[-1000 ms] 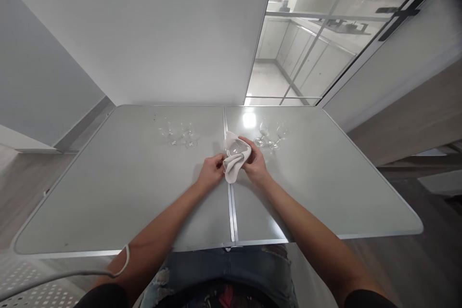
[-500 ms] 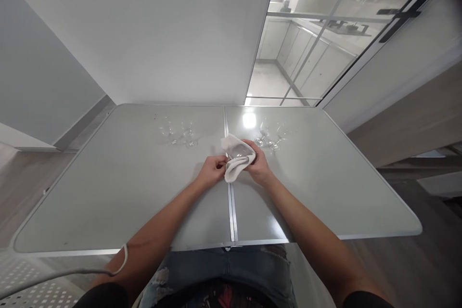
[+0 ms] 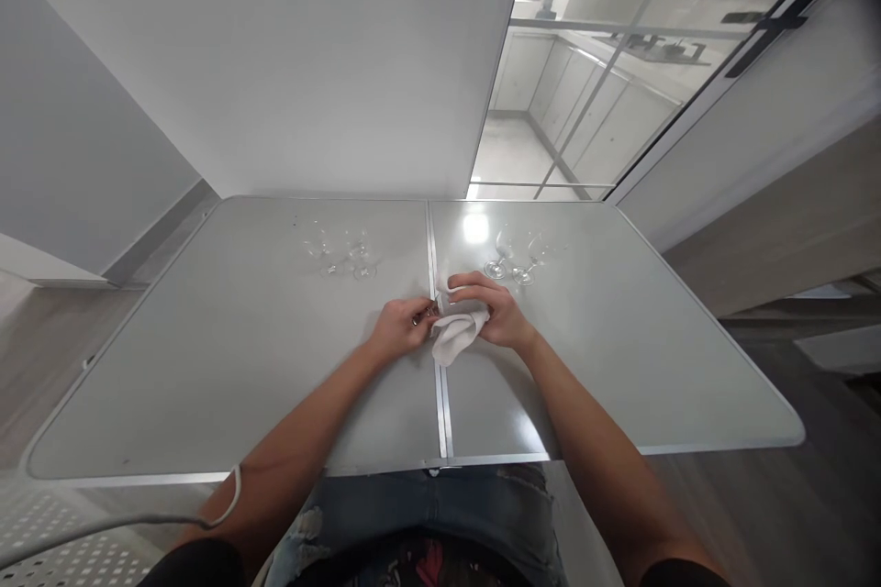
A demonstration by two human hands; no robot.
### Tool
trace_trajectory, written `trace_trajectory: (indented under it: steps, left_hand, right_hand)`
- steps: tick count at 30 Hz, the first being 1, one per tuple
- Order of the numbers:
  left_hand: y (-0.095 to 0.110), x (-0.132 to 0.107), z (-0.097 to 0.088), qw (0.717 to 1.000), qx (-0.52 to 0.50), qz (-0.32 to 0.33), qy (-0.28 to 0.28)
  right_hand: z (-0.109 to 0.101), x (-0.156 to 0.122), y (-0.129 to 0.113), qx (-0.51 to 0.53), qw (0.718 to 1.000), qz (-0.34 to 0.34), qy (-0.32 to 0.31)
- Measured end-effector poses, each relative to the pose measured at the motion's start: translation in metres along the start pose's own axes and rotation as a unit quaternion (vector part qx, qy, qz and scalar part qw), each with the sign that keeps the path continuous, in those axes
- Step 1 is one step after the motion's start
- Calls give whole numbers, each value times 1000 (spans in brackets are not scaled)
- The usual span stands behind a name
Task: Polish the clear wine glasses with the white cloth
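Note:
Both my hands meet at the middle of the grey table (image 3: 206,367). My left hand (image 3: 395,328) is closed around the base or stem of a clear stemmed glass (image 3: 432,310), which is mostly hidden. My right hand (image 3: 492,312) is closed over a white cloth (image 3: 455,335) wrapped about the bowl of that glass. The cloth hangs down below my right fingers onto the table's centre seam.
Two clear stemmed glasses (image 3: 340,259) stand at the back left of the table. Two more stemmed glasses (image 3: 513,259) stand at the back right, just beyond my right hand. A white wall and a glass door lie behind the table.
My right hand has turned over the top of the glass, and the cloth has dropped from above the bowl to below my fingers. My left hand has stayed on the stem.

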State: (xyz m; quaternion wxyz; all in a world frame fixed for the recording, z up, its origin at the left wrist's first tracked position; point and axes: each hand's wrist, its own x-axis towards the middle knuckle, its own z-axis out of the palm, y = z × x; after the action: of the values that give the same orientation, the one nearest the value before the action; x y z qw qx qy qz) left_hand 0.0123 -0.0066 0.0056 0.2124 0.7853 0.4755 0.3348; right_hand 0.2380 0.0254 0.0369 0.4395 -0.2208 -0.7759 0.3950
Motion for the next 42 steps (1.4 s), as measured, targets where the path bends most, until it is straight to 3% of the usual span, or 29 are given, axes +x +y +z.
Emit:
trace_trajectory:
  steps: [3,8,13,16,21,24,30,36,42]
  left_hand:
    - [-4,-3,2,997,68,32,16]
    - [-6,-4,0,985,150,80,41]
    - [-6,-1,-3,988,152,37,17]
    - [-7,0,-1,988,152,7,6]
    - [-9,0,2,980,200,7,2]
    - [-8,0,3,976,215,22,9]
    - [-6,-2,4,975,214,60,21]
    - [-7,-2,6,981,189,34,19]
    - [-6,-2,6,994,97,-13,46]
  right_hand:
    - [-2,-2,-1,22,999,30,11]
    - [1,0,3,78,985,151,-22]
    - [7,2,11,77,974,209,28]
    - [8,1,14,53,979,195,42]
    - [4,-1,13,12,998,65,22]
    - [2,-1,12,-6,1000,31,2]
    - [4,0,10,29,997,63,30]
    - [10,1,7,87,981,161,65]
    - [6,4,2,70,992,106,22]
